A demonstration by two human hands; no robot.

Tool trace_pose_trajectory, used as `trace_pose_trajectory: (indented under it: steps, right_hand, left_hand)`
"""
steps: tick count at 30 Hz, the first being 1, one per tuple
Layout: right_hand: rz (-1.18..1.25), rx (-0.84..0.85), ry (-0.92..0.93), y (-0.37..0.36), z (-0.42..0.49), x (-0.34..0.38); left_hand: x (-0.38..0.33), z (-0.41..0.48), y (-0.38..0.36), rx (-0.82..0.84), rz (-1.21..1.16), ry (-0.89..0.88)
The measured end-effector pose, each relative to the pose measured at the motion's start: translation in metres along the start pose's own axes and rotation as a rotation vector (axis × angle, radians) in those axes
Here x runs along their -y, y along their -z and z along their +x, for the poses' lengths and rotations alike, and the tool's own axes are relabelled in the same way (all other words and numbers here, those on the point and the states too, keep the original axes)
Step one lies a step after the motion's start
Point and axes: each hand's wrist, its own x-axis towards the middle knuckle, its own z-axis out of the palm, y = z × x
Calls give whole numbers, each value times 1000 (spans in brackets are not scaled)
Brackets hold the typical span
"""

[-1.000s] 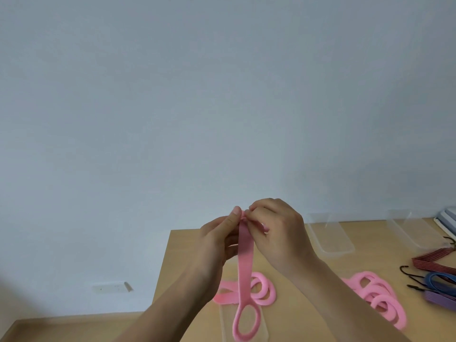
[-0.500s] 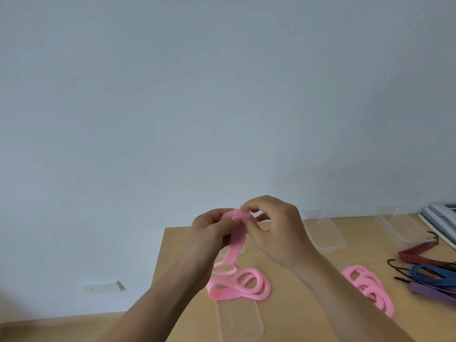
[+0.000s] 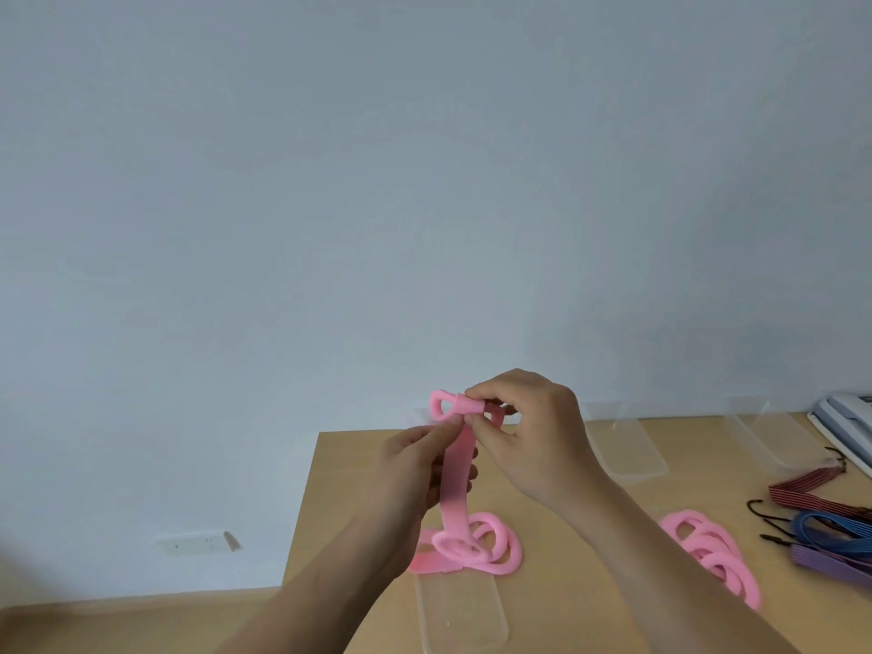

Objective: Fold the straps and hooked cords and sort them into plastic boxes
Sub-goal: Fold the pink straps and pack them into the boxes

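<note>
From the head camera, both hands are working above the table (image 3: 339,488). The right hand (image 3: 533,436) is pinching the folded top of a pink strap (image 3: 456,469), whose looped end is poking out to the left of that pinch. Just beneath, the left hand (image 3: 415,474) is pinching the band, which is hanging down onto a pink strap pile (image 3: 507,547). Below the grip a clear box (image 3: 460,616) is lying; the hooked cords (image 3: 830,526) are lying well to its right.

place: office-like room | cues: desk phone (image 3: 849,417); wooden table (image 3: 339,464); plain wall (image 3: 424,181)
</note>
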Motion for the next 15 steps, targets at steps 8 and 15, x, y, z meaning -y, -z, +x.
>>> trace_pose_trajectory:
  steps: [8, 15]
  right_hand:
    - [-153, -44, 87, -14, -9, -8]
    - [-198, -48, 171, -17, -10, -10]
  left_hand:
    - [-3, 0, 2, -6, 53, -65]
    - [-4, 5, 3, -24, 21, -70]
